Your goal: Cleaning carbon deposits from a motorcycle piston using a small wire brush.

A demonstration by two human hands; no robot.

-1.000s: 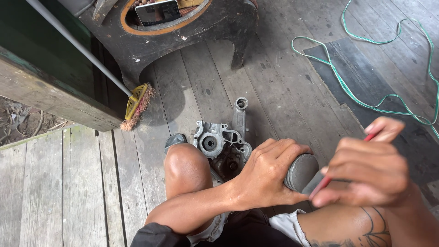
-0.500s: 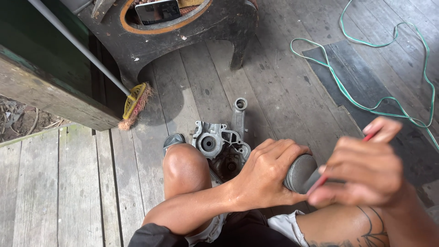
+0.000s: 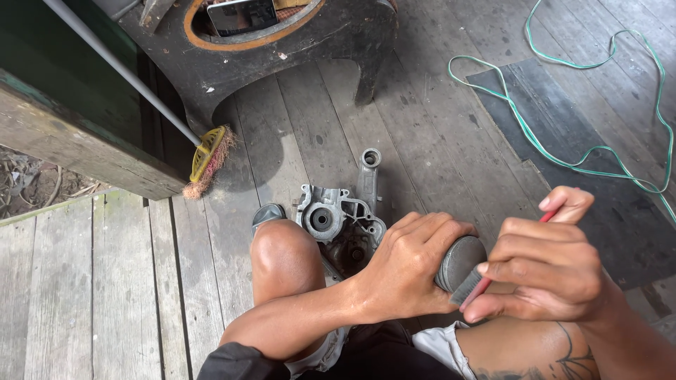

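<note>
My left hand (image 3: 412, 264) grips a round grey metal part (image 3: 461, 259) held over my lap. My right hand (image 3: 549, 264) holds a small brush with a red handle (image 3: 479, 285), its bristles pressed against the part's side. A grey cast metal engine housing (image 3: 338, 222) lies on the wooden floor just beyond my left knee (image 3: 285, 250).
A broom with a yellow head (image 3: 208, 158) and a grey pole leans at the left. A dark wooden stand (image 3: 296, 49) with a round orange-rimmed opening sits at the top. A green cord (image 3: 563, 158) loops over a black mat (image 3: 598, 183) at right.
My right hand with the brush has shifted slightly along the grey part. The left hand keeps its grip in the same place.
</note>
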